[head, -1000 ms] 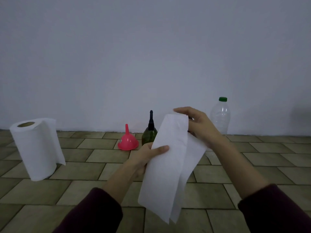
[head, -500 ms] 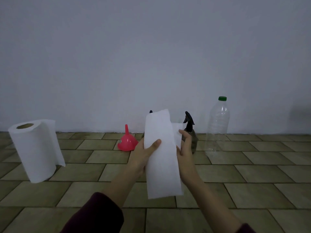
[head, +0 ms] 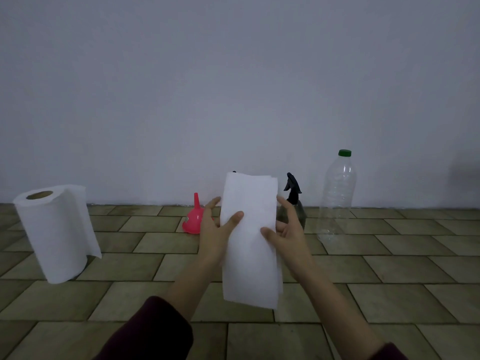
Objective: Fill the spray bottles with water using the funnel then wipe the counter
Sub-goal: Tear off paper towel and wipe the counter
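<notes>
A folded white paper towel sheet (head: 250, 242) hangs upright in front of me, held from both sides. My left hand (head: 215, 229) grips its left edge with the thumb on the front. My right hand (head: 285, 229) grips its right edge the same way. Behind them, a pink funnel (head: 193, 219) stands upside down on the tiled counter (head: 389, 268). A dark spray bottle with a black trigger head (head: 293, 189) stands just right of the sheet. The tip of a second spray bottle (head: 234, 172) peeks over the sheet's top; its body is hidden.
A paper towel roll (head: 55, 232) stands upright at the left with a loose sheet hanging. A clear plastic water bottle with a green cap (head: 337, 196) stands at the right near the plain wall (head: 233, 87).
The sheet has been folded narrower. My right hand came down from the sheet's top to its right side, and both thumbs now press on its front.
</notes>
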